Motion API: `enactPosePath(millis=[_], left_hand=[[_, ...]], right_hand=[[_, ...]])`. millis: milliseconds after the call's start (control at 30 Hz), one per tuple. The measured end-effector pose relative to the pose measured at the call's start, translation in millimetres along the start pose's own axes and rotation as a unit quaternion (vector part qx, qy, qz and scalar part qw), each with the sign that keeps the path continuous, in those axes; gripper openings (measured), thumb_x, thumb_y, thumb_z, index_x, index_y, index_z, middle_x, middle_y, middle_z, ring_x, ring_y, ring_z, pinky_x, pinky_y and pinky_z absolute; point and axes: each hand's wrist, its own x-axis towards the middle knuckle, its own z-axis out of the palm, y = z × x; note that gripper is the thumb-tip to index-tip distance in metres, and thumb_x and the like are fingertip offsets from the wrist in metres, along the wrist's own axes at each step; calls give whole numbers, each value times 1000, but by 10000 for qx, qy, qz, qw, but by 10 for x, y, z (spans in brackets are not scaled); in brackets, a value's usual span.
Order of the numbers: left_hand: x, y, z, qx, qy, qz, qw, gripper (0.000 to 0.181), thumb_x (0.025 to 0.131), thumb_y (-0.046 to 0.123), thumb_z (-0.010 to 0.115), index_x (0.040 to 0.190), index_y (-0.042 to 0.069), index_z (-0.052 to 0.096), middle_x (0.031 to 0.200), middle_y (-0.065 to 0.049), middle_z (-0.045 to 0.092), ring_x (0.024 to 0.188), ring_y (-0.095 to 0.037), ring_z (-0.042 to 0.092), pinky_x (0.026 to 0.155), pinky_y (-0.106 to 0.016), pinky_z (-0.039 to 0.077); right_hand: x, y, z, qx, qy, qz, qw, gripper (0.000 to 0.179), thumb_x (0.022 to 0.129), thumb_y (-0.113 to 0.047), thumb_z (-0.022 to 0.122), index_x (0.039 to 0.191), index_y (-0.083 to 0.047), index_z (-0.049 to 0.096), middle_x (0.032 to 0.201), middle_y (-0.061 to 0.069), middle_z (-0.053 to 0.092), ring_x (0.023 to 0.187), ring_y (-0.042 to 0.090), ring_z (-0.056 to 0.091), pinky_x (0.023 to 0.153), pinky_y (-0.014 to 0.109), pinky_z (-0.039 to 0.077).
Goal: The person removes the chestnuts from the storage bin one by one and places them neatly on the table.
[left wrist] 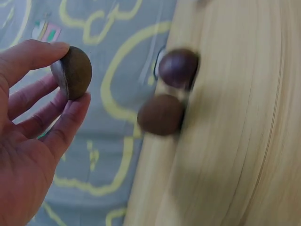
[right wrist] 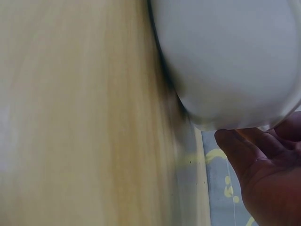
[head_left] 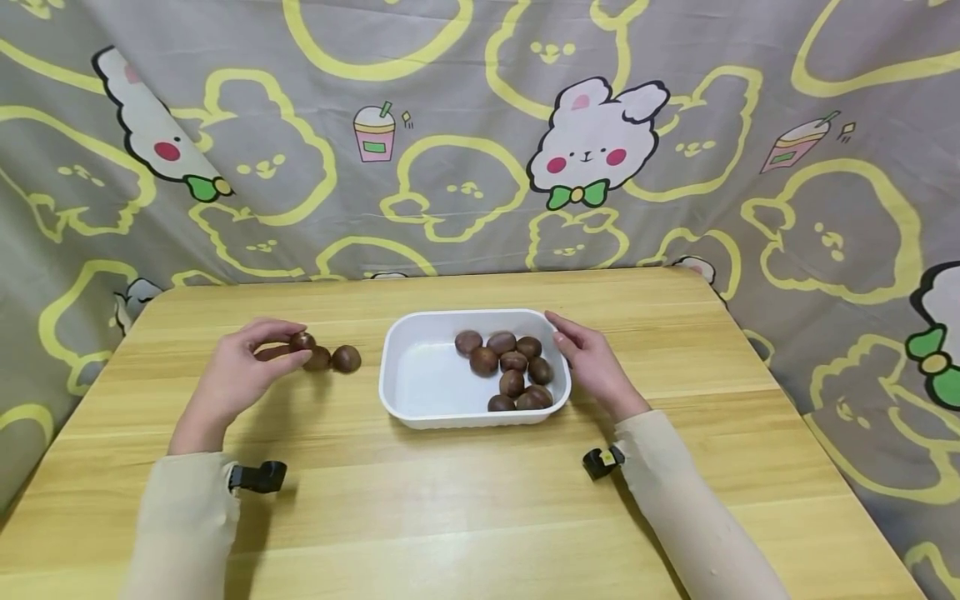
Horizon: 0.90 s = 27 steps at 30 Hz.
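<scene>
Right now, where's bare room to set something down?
The table between the sleeves, and the left end of the white tray. Crowded: its right end, with brown nuts near the right hand; more nuts at the left hand.

Gray cloth (head_left: 442, 108) backdrop, yellow animal outlines (head_left: 375, 70) and white rabbits (head_left: 588, 137) in print, pale wood-grain surface (head_left: 420, 533) before it, soft light.

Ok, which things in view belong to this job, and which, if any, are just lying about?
Seemingly part of the job:
chestnut pinched in the left fingers
two chestnuts on the table
white tray touched by the right fingers
chestnuts inside the tray

Apparently extra, none lying loose:
printed curtain behind
black devices at both wrists
</scene>
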Motion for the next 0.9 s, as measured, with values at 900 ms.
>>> enactPosePath(millis=[900], left_hand=[[-19,-533,-232,1251,-916,-988,9829,51,92,35,70,124,-5,61,115,-20,64,107,-35,58,79,-29,47]], right_hand=[[4,2,0,29,-27,-18,10000,41,105,-12,46,146,-7,47,149,10,43,138,24,35,112,38,28]])
